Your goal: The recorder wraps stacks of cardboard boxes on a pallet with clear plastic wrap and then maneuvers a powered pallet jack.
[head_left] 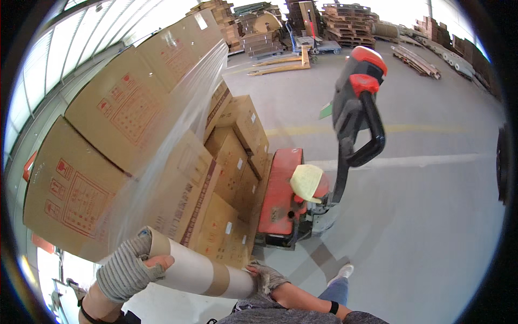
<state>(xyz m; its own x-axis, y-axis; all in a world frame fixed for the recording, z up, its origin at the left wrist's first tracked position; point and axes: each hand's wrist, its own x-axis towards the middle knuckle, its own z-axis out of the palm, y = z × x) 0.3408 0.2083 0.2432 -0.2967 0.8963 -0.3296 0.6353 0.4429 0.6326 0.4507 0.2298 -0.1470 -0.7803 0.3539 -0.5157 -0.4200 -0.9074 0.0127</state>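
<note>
A thick roll of clear stretch film (190, 265), whitish with brown bands, lies across the front of my body. My left hand (129, 269), in a grey ribbed knit glove with the thumb tip bare, is closed around its left end. At the other end my right hand (265, 279), also in grey knit, grips the roll, its fingers partly hidden. From the roll a sheet of film (181, 121) stretches up and away over a tall stack of brown cartons (121, 110) on the left. Smaller cartons (229, 167) sit lower in the same load, beside the film.
A red electric pallet truck (280, 189) stands against the load, its black steering handle (350, 108) rising at the right. Farther back are a yellow hand pallet truck (286, 63), stacked wooden pallets (348, 27) and long rolls (415, 62) on the grey floor (431, 210).
</note>
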